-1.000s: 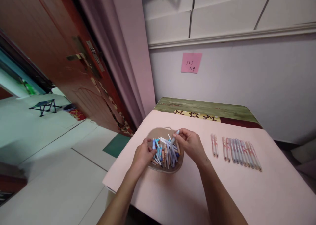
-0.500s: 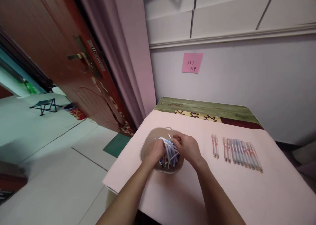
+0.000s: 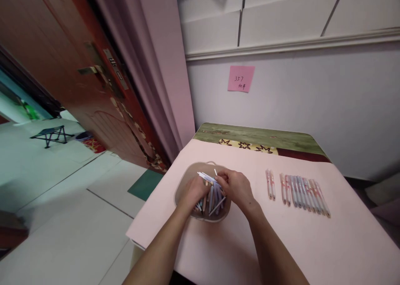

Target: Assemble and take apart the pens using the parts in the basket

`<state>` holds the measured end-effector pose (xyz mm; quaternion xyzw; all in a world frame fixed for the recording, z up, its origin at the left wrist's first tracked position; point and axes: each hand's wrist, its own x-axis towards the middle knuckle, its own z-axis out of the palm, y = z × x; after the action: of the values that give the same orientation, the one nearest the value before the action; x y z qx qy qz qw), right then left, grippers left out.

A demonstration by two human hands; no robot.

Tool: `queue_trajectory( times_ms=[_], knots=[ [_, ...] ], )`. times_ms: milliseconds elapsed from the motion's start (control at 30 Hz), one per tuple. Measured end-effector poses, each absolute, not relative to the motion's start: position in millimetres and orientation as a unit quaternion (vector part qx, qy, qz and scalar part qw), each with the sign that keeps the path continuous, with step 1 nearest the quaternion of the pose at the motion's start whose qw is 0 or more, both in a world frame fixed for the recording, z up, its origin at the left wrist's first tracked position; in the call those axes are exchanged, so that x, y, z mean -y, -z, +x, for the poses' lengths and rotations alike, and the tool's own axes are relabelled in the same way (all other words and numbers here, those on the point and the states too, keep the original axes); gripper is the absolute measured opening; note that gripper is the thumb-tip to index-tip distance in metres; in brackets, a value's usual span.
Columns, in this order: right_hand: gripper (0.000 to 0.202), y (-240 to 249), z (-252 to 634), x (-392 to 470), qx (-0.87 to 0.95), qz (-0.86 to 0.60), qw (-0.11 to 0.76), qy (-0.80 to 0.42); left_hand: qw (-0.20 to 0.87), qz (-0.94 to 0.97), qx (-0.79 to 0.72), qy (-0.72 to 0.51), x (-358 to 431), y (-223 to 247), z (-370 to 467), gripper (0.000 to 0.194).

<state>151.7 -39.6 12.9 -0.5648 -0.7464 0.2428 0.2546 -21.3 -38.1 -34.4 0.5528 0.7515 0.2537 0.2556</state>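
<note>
A beige bin (image 3: 184, 181) near the table's left side holds a jumble of pens (image 3: 215, 201), mostly white and pale blue or violet, with a few darker ones. My left hand (image 3: 196, 189) reaches into it, fingers curled down among the pens, fingertips hidden. My right hand (image 3: 236, 187) is over the bin's right rim, its fingers pinched at the pens' upper ends. A thin white stick pokes up beside those fingertips. To the right, a row of clear-barrelled pens (image 3: 304, 195) lies side by side, with a separate pair of pens (image 3: 270, 185) left of it.
The table (image 3: 225, 251) has a pale pink cover and a green patterned strip (image 3: 250, 133) along its back edge. A pink note (image 3: 241, 78) is stuck on the wall behind. Left are a brown door (image 3: 103, 110), a curtain, a folding stool (image 3: 51, 135) and a floor mat.
Pens in the bin have shifted, and more of the pile shows between my hands. The view has moved slightly. The pens laid out on the right are unchanged.
</note>
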Motion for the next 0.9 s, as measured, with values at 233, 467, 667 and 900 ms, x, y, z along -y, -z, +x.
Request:
queue_trajectory(
  times_ms=[233,467,667,900],
  knots=[
    [0.024,-10.5,148.0,40.3,0.750,-0.498,0.284,-0.329,0.397,0.444,-0.704,-0.387,62.1,17.9,-49.9,0.028],
    [0.034,-1.8,121.7,53.9,0.708,-0.370,0.275,-0.535,0.498,0.386,-0.594,-0.502,76.6,1.7,-41.2,0.034],
    [0.036,-0.2,121.5,53.1,0.644,-0.325,0.282,-0.632,0.575,0.289,-0.469,-0.605,76.9,-10.7,-36.9,0.035],
    [0.039,-0.1,129.0,49.3,0.597,-0.269,0.259,-0.710,0.576,0.252,-0.459,-0.627,71.9,-20.9,-29.1,0.029]
  ],
)
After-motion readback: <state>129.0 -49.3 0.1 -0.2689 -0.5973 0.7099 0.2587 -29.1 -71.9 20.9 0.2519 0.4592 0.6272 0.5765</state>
